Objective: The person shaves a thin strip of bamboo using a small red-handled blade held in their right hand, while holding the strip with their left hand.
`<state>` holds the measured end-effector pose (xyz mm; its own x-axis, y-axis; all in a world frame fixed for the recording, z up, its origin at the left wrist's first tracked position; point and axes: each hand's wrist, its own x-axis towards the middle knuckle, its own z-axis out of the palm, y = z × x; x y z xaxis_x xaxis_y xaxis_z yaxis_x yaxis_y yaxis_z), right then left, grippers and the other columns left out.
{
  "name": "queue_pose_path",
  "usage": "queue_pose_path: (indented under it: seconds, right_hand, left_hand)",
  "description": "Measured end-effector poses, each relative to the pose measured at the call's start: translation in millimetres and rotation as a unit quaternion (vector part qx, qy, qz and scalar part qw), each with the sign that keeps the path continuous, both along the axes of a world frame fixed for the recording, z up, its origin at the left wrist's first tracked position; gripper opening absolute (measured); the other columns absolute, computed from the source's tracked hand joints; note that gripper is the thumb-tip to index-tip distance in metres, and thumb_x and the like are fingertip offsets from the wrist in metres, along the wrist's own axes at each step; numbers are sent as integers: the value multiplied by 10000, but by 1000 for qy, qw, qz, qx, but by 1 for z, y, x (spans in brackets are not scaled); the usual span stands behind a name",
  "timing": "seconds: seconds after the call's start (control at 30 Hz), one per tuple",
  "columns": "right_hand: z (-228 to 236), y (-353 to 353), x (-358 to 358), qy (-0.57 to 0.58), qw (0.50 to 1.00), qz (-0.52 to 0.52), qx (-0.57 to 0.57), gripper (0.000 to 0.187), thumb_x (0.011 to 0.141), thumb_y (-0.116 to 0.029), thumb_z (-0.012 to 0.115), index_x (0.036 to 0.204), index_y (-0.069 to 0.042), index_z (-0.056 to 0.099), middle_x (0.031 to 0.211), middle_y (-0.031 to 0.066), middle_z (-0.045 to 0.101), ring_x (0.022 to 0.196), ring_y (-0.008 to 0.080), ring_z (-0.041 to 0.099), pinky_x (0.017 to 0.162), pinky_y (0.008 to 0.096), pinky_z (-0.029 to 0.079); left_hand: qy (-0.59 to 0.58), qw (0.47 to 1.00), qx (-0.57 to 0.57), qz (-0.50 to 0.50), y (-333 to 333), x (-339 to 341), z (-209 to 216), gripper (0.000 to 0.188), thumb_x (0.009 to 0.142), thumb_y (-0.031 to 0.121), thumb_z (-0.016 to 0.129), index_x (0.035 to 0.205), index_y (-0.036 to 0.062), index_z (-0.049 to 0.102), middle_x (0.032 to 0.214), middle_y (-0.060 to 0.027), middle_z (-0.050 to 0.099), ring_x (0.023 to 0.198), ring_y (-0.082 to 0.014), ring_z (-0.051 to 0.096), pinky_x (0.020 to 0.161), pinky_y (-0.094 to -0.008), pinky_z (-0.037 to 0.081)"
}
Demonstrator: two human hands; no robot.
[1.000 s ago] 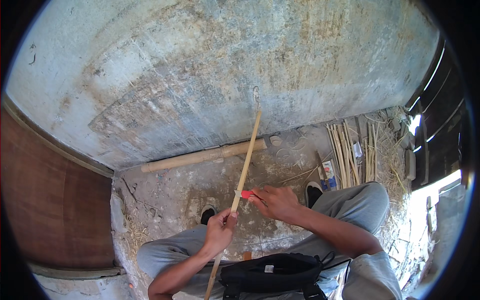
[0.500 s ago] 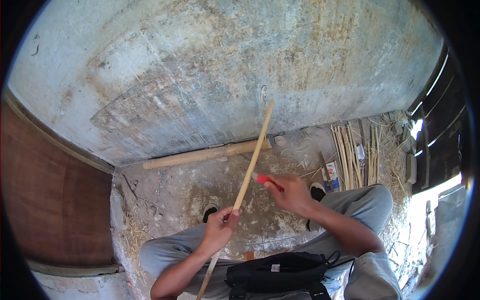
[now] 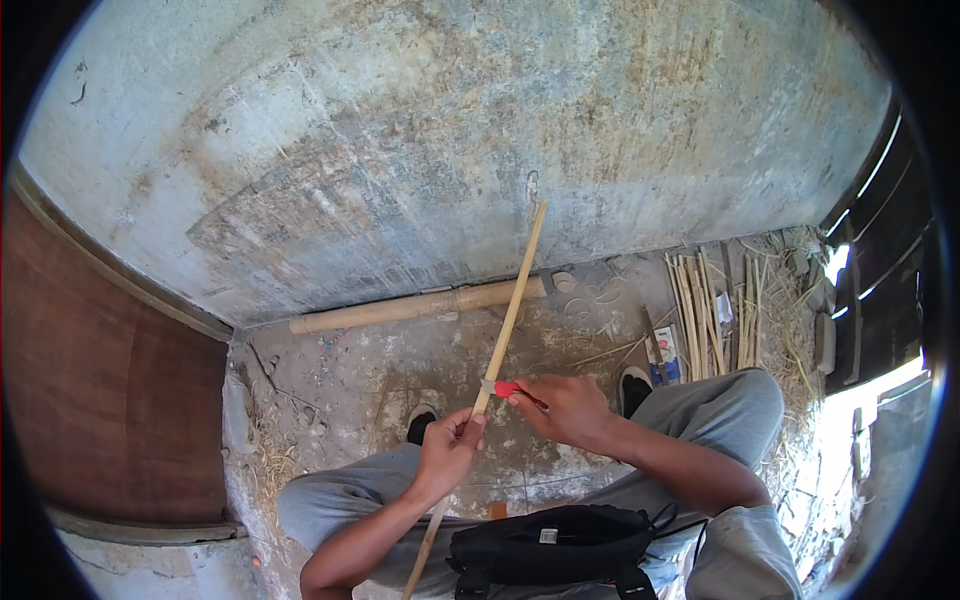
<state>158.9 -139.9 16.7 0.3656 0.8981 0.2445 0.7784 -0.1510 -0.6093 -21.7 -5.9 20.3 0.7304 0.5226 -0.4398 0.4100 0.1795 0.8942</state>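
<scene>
A long, pale bamboo strip (image 3: pixel 514 316) slants up from my lap toward the wall. My left hand (image 3: pixel 447 452) is closed around its lower part, thumb on top. In my right hand (image 3: pixel 567 409) is a red-handled knife (image 3: pixel 508 388), gripped just above the left hand. Its short grey blade lies against the strip; the exact blade shape is too small to make out.
A thick bamboo pole (image 3: pixel 420 307) lies along the foot of the stained wall (image 3: pixel 500 140). Several thin bamboo strips (image 3: pixel 695 315) lie at the right beside a small printed packet (image 3: pixel 666 345). A black bag (image 3: pixel 550 545) rests at my lap, and a brown panel (image 3: pixel 115 390) stands left.
My right hand has moved down and left along the strip, bringing the knife close to my left hand. The left hand keeps its hold, nearly unmoved.
</scene>
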Motion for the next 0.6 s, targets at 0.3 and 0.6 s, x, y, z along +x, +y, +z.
queue_pose_path:
  seconds: [0.3, 0.6]
  right_hand:
    - [-7, -5, 0, -51, 997, -28, 42, 306, 920, -343, 720, 1076, -80, 710, 658, 67, 618, 505, 272, 632, 432, 409, 472]
    - [-5, -2, 6, -67, 997, -40, 26, 331, 929, -385, 689, 1070, -86, 712, 672, 81, 659, 533, 284, 671, 442, 417, 514]
  left_hand:
    - [-10, 999, -41, 12, -6, 3, -2, 293, 1089, 288, 490, 1202, 50, 618, 718, 30, 512, 508, -28, 380, 437, -206, 301]
    - [3, 999, -31, 26, -12, 4, 4, 255, 1086, 272, 496, 1129, 64, 638, 677, 40, 509, 483, -29, 385, 420, -209, 303]
